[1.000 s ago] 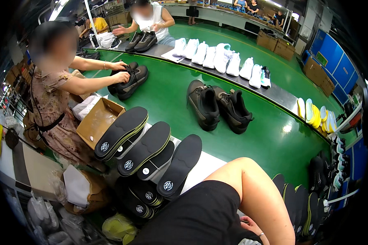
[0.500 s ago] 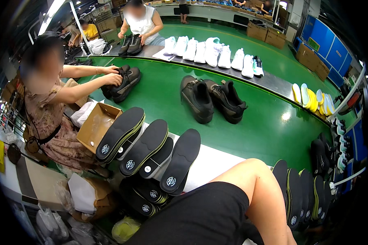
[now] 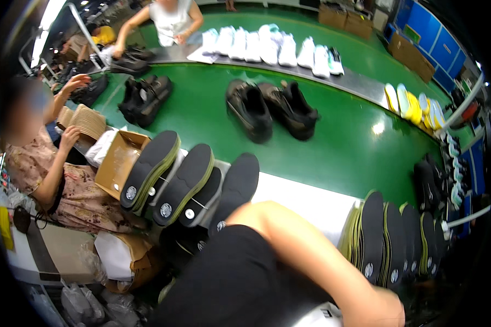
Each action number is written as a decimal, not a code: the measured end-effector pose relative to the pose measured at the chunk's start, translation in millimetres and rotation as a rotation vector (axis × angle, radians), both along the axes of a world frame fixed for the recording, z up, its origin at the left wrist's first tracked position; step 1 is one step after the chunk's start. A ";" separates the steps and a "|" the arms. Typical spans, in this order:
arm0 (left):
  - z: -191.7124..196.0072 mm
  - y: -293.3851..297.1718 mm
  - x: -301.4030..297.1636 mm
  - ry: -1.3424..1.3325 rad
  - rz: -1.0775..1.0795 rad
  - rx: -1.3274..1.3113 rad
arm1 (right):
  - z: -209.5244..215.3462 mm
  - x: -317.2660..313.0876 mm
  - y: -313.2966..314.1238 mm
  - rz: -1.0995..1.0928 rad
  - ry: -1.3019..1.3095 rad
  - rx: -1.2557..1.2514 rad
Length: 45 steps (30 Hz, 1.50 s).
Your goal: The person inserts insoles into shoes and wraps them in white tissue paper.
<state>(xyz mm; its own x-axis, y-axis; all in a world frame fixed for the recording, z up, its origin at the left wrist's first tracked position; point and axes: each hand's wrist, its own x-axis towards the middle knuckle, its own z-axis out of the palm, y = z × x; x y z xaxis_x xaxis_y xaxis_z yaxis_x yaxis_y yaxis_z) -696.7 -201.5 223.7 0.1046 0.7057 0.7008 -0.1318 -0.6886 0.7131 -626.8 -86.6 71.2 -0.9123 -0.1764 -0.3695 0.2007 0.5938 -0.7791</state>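
My left arm comes in from the bottom in a black sleeve, elbow bent, the forearm reaching to the lower right. My left hand (image 3: 381,309) is blurred at the bottom edge with its fingers hidden. It is nearest to a row of black insoles with yellow-green layers (image 3: 373,237), standing on edge at the right. My right hand is out of view. A white item with black marks (image 3: 321,316) shows partly below my forearm. More black insoles (image 3: 193,182) lie in stacks left of my elbow. Beyond them, a pair of dark shoes (image 3: 249,111) stands on the green table.
At the left, a person in a floral dress (image 3: 65,185) sits beside an open cardboard box (image 3: 123,161) and another dark pair (image 3: 145,101). Across the table, another person touches dark shoes (image 3: 131,61). White shoes (image 3: 268,46) and yellow insoles (image 3: 414,109) line the far ledge.
My elbow has swung left over an insole, and my left hand has come partly into view. The person at left has let go of the dark shoes. The view has shifted slightly.
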 end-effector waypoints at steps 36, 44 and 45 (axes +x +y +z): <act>-234.7 -27.9 -124.1 0.938 0.954 -1.214 | 18.2 -177.0 162.5 -0.498 0.350 0.110; -252.1 -16.5 -125.1 1.046 0.576 -1.540 | -40.5 -201.5 349.1 -1.186 0.327 0.369; -257.9 -18.7 -124.6 1.051 0.587 -1.541 | -51.6 -198.5 371.2 -1.217 0.324 0.458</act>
<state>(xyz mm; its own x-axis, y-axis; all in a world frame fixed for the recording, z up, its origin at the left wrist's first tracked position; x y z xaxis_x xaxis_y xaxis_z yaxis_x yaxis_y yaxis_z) -821.4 -220.2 -34.3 -0.4365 0.6510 -0.6211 0.6525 0.7043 0.2797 -825.2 284.6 19.6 -0.4564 0.8857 0.0850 0.6298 0.3890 -0.6723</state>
